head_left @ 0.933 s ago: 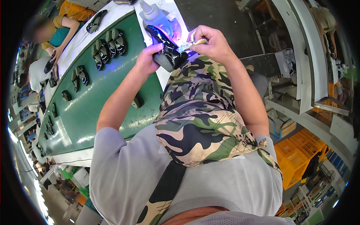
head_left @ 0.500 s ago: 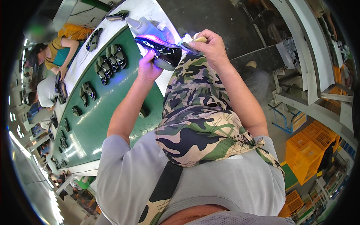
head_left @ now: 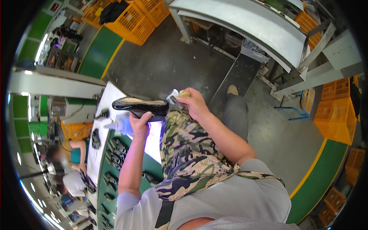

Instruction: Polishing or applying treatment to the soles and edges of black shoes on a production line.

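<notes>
My left hand (head_left: 140,124) is closed around the underside of a glossy black shoe (head_left: 153,108), its thumb pressed on the side. The shoe lies level, with its tan inner lining and opening facing up. Close by one end of it, my right hand (head_left: 196,105) pinches a crumpled white cloth (head_left: 173,96). A small yellowish piece (head_left: 184,93) shows at those same fingertips; its kind is unclear. Whether the cloth touches the shoe, I cannot tell. Behind my left hand stands a translucent bottle (head_left: 122,125) with a pointed nozzle.
Several dark shoes (head_left: 115,153) rest on a green work surface (head_left: 147,167) with a white border (head_left: 111,92). A co-worker (head_left: 76,153) sits along the far left side. Yellow crates (head_left: 128,23) stand ahead, more crates (head_left: 333,107) at right. A metal-framed bench (head_left: 245,27) spans the upper right.
My view and body have turned right, away from the green surface. The shoe has been tipped so its opening now shows. My right hand still holds the cloth near its end.
</notes>
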{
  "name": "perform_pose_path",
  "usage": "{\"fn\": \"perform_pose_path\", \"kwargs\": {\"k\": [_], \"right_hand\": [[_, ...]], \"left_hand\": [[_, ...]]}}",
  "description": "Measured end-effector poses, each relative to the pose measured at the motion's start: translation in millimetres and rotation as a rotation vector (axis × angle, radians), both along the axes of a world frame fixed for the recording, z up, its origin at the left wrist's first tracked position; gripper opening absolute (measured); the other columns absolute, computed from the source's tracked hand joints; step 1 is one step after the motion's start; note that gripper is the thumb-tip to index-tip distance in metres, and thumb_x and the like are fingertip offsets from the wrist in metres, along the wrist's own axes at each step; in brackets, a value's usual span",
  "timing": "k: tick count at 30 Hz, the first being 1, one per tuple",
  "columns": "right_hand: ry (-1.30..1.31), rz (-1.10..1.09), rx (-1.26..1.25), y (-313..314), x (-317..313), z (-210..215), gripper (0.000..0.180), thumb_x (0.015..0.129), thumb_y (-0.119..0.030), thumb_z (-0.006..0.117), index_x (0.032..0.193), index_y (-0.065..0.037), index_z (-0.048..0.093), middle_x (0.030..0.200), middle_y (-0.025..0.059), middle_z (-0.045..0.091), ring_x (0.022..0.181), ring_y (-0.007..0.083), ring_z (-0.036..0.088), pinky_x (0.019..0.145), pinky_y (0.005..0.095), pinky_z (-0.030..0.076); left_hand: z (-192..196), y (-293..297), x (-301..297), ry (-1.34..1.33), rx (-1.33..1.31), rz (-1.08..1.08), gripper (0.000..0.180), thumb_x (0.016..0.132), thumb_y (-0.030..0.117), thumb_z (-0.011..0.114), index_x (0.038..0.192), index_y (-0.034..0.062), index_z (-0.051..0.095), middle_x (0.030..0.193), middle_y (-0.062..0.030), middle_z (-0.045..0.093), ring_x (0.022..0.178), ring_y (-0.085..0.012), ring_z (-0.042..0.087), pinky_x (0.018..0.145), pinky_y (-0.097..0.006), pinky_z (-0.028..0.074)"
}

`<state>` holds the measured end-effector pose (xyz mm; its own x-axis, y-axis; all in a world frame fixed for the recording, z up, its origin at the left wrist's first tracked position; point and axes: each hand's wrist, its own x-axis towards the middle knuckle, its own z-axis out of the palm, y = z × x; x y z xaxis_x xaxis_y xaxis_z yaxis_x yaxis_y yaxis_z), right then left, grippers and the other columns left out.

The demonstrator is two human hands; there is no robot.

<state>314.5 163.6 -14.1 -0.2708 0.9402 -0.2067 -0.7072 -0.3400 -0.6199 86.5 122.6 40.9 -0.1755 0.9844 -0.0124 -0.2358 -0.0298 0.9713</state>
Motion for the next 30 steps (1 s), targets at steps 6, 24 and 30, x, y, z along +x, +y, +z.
{"fn": "perform_pose_path", "kwargs": {"k": [6, 24, 30], "right_hand": [[0.003, -0.266, -0.203, 20, 56, -75, 0.02, 0.077, -0.002, 0.075, 0.083, -0.008, 0.056, 0.075, 0.0008, 0.058, 0.064, 0.0101, 0.053, 0.057, 0.0241, 0.041], [-0.193, -0.313, -0.346, 52, 78, -140, 0.023, 0.071, -0.004, 0.08, 0.079, -0.006, 0.059, 0.071, -0.002, 0.055, 0.062, 0.0078, 0.049, 0.056, 0.025, 0.038], [-0.271, -0.255, -0.311, 51, 68, -153, 0.022, 0.07, -0.004, 0.077, 0.084, -0.006, 0.062, 0.074, -0.0013, 0.059, 0.064, 0.0098, 0.054, 0.058, 0.0262, 0.043]], "left_hand": [[52, 110, 73, 0.159, 0.012, -0.147, 0.052, 0.071, 0.001, 0.076, 0.119, -0.0003, 0.054, 0.106, -0.0085, 0.064, 0.095, -0.0198, 0.062, 0.088, -0.033, 0.05], [135, 430, 308, 1.711, 0.45, -0.079, 0.065, 0.071, 0.035, 0.078, 0.124, 0.0017, 0.059, 0.112, -0.0216, 0.067, 0.102, -0.0365, 0.065, 0.09, -0.039, 0.051], [101, 406, 256, 1.481, 0.355, -0.083, 0.049, 0.077, 0.022, 0.072, 0.12, 0.0041, 0.059, 0.113, -0.0221, 0.064, 0.11, -0.0384, 0.06, 0.09, -0.043, 0.05]]}}
